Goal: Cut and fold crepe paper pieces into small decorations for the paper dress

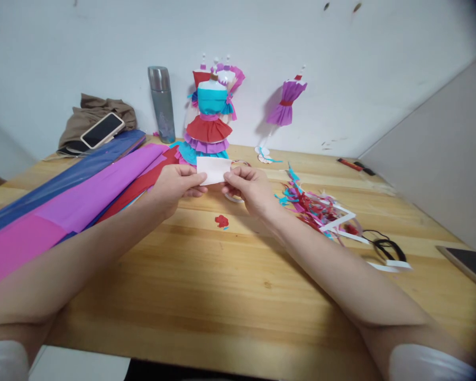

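Observation:
A small pale pink rectangle of paper [213,170] is held up above the table between my two hands. My left hand [178,185] pinches its left edge between thumb and fingers. At the right edge, my right hand [248,185] grips it the same way. Behind the paper, partly hidden, is a round ring-like roll [235,200]. A red flower-shaped scrap [221,221] lies on the wood just below the hands. Beyond them stands a miniature dress form [212,103] in blue, red and purple crepe paper, with more dress forms behind it.
Sheets of coloured crepe paper [103,190] cover the left side, near a phone [103,130], a brown cloth [77,119] and a flask [162,106]. A purple-dressed form [286,103] leans by the wall. Paper scraps [317,209], black cord [392,248] and another phone [470,264] lie right.

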Available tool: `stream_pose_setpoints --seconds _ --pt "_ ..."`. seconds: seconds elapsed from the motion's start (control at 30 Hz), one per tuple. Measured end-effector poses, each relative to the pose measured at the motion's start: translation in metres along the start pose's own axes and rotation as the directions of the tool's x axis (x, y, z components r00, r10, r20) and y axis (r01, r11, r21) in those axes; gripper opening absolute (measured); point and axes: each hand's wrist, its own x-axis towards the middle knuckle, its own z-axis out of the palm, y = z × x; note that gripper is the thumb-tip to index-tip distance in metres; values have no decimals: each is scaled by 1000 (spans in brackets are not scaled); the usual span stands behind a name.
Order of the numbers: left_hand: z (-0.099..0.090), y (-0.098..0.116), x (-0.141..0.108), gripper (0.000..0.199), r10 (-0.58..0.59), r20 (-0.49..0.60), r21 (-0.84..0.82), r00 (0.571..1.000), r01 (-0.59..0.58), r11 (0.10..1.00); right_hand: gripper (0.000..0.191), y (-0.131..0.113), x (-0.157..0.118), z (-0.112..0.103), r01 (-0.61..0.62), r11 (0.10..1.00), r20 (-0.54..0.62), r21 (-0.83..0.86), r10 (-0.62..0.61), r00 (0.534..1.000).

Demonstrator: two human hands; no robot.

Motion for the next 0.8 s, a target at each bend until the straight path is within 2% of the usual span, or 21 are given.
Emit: stream_pose_setpoints --seconds 0.2,0.4,0.47,0.57,0.7,0.8 --pt "3 -15 4 21 83 -49 -48 995 -85 995 43 -6 -6 3 17 1000 -21 6 -17 1000" --pt "2 -25 9 27 137 53 -161 989 -127 979 41 -5 -9 4 69 998 53 14 -69 996" --pt "1 -27 10 26 163 27 -139 986 -158 978 42 -3 -10 3 68 996 85 62 -73 994" --pt "2 -28 10 25 195 2 -87 981 -194 977 58 -2 -10 2 55 989 97 136 -69 993" --pt "1 -30 10 25 209 49 -27 977 -208 978 73 -2 -8 4 60 980 120 192 -84 989" --pt "0 -31 12 25 216 88 15 972 -218 976 73 -2 -7 4 80 986 86 145 -94 992"
